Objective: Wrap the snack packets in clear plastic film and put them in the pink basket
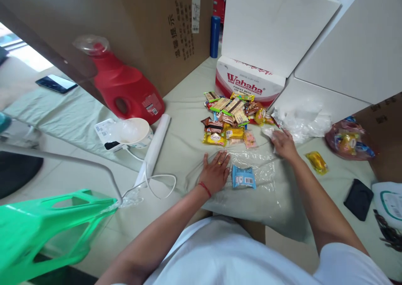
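Note:
My left hand (215, 172) lies flat with fingers stretched out on a clear plastic bag (264, 199) spread over the cloth. Just right of it, a blue-wrapped snack (244, 177) rests on or in the bag; I cannot tell which. My right hand (283, 144) has its fingers closed on thin clear plastic, seemingly a plastic bag (269, 131), beside a crumpled heap of clear plastic bags (304, 119). Beyond both hands is a pile of small wrapped snacks (230, 113), in yellow, brown and green wrappers.
A white-and-red carton (248, 81) stands behind the pile. At left are a red detergent jug (125, 86), a paper tub (138, 133) and a white roll (153, 151). Rightward lie a yellow snack (317, 162), a filled reddish bag (348, 140) and a black flat object (358, 199).

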`<state>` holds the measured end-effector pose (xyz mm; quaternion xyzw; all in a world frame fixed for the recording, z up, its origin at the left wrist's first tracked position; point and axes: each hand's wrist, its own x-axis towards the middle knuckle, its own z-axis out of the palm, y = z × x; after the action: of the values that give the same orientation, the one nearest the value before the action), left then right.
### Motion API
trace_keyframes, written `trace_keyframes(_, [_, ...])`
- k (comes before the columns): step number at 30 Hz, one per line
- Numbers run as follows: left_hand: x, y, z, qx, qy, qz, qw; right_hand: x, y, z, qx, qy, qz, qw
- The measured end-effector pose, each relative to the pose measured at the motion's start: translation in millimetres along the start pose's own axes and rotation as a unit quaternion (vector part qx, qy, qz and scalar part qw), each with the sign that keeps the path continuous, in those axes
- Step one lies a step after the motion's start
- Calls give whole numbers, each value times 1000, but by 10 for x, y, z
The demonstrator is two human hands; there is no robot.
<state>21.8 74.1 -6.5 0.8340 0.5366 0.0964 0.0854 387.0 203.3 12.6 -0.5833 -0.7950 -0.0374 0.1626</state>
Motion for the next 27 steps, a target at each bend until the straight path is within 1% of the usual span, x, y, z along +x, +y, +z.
trace_keyframes(1, [0,-1,-1,0,0,-1,1000,9,32,-44,0,23,28,999])
trace_keyframes(2, [0,-1,-3,1,-1,-2,1000,32,15,-77,-2,46,64,997])
trace_keyframes(3, [1,-1,-6,2,-2,-3,1000,65,-51,-95,-3,66,96,993])
trace_keyframes(4, [1,-1,-10,3,-5,-4,1000,107,-160,-95,-3,70,117,991])
trace_keyframes(5, [2,1,-14,5,-7,-4,1000,155,-304,-76,-1,54,132,990])
trace_keyframes(7, [6,4,-20,9,-10,-5,1000,263,-642,6,1,-32,151,988])
trace_keyframes(8, [8,7,-22,10,-10,-6,1000,318,-808,60,1,-83,166,983])
trace_keyframes(10, [13,11,-21,11,-11,-5,1000,422,-1071,159,24,-148,214,965])
trace_keyframes(12, [15,14,-16,10,-11,-3,1000,496,-1195,208,70,-163,263,948])
trace_keyframes(14, [15,14,-9,8,-9,-2,1000,505,-1187,176,114,-164,288,937])
trace_keyframes(15, [13,14,-5,6,-7,-2,1000,475,-1151,128,125,-162,286,936])
trace_keyframes(17, [9,15,2,3,-2,-4,1000,338,-1064,-26,134,-137,270,944])
trace_keyframes(19, [4,17,8,-2,2,-4,1000,108,-1016,-225,137,-94,250,954])
trace_keyframes(21, [2,17,14,-7,3,-2,1000,-178,-1057,-419,163,-50,200,965])
trace_keyframes(23, [2,14,19,-12,2,0,1000,-478,-1201,-552,206,-23,117,971])
trace_keyframes(24, [3,13,22,-13,1,-1,1000,-621,-1304,-581,218,-19,71,973])
trace_keyframes(25, [4,12,25,-13,0,-3,1000,-755,-1418,-584,218,-23,28,975])
trace_keyframes(27, [7,13,30,-12,0,-4,1000,-979,-1644,-523,177,-67,-45,981])
